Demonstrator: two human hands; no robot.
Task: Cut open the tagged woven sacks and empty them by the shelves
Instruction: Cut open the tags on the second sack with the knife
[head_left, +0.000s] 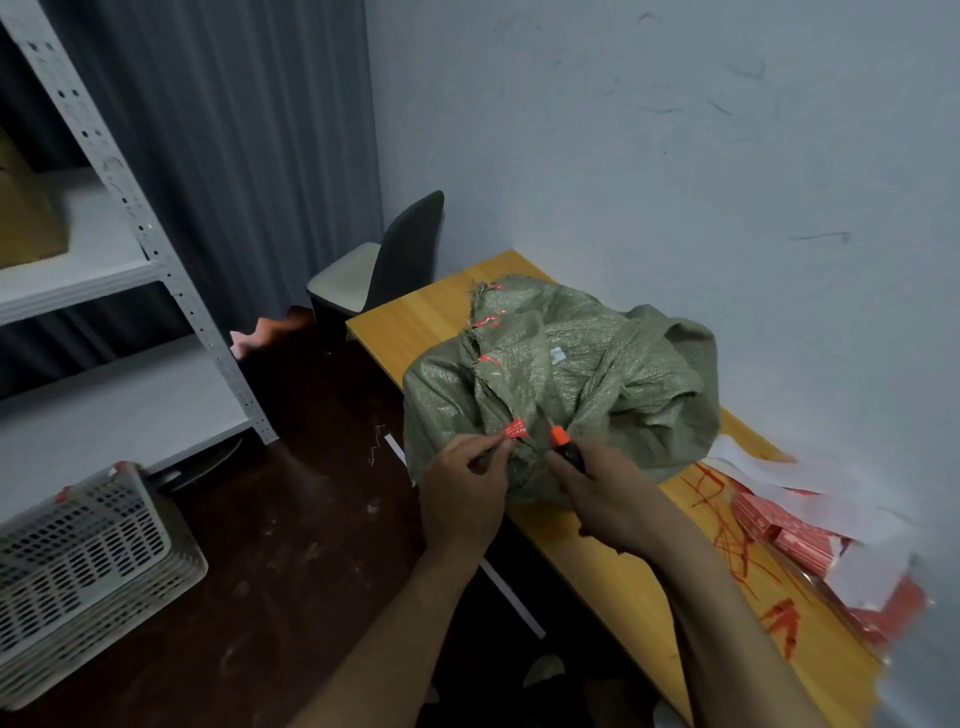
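Sack tag (514, 430) is being pinched taut by left fingers (491, 448) so right fingers (597, 460), gripping the knife (563, 441) beside it, can cut.

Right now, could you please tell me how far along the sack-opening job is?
Seemingly done: loose red strings lie on the yellow wooden table. In hand: the left hand pinches the red tag on the green woven sack while the right hand holds an orange-and-black cutter beside it. Left: the sack looks stitched shut and full, nothing emptied yet.
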